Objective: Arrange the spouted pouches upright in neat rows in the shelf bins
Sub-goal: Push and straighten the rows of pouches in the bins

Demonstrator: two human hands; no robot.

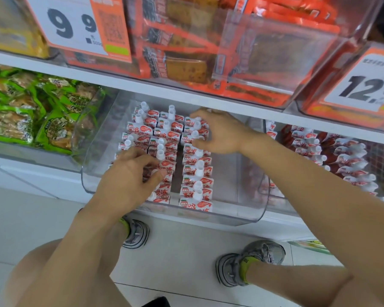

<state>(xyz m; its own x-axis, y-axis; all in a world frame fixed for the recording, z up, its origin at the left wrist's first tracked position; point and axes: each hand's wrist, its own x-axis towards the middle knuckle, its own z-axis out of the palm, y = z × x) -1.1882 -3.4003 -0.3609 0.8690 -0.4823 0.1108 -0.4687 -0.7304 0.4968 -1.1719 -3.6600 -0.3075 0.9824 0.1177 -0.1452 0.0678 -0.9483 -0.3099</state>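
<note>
**Pouches in three rows, both hands in the clear bin**

Pouches (195, 171) with white spouts stand upright in three rows inside the clear bin (251, 209) on the lower shelf. The left hand (129, 176) lies over the near end of the left and middle rows, fingers curled down among the spouts and touching the pouch tops; whether it pinches one I cannot tell. The right hand (217, 134) reaches in from the right over the far part of the right row, fingers bent, tips against the spouts there; a firm hold is not plain.

A narrow gap runs between the middle and right rows. To the right of the right row the bin floor is bare up to its right wall. The rounded front lip sits just near of the front pouches. A neighbouring bin (333, 156) on the right holds more pouches lying tilted.
</note>
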